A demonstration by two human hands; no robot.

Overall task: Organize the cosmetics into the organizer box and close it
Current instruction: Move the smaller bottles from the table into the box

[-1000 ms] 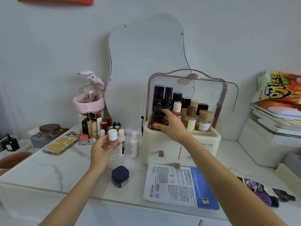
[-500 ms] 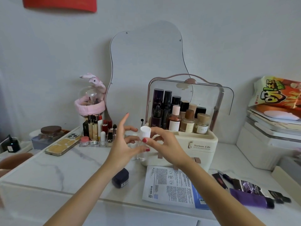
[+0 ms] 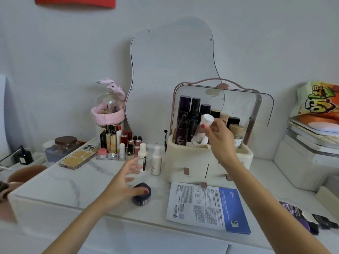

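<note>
The right hand [image 3: 221, 136] grips a clear, white-capped bottle [image 3: 201, 131] tilted over the cream plastic organizer box [image 3: 198, 158], while the left hand [image 3: 124, 182] hovers spread-fingered beside a squat navy jar [image 3: 141, 194].

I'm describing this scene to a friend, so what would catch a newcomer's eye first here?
First, the right hand holding a clear white-capped bottle, tilted, over the cream organizer box, whose clear lid stands open. Next, the left hand, fingers spread, over a dark blue jar at the table's front.
</note>
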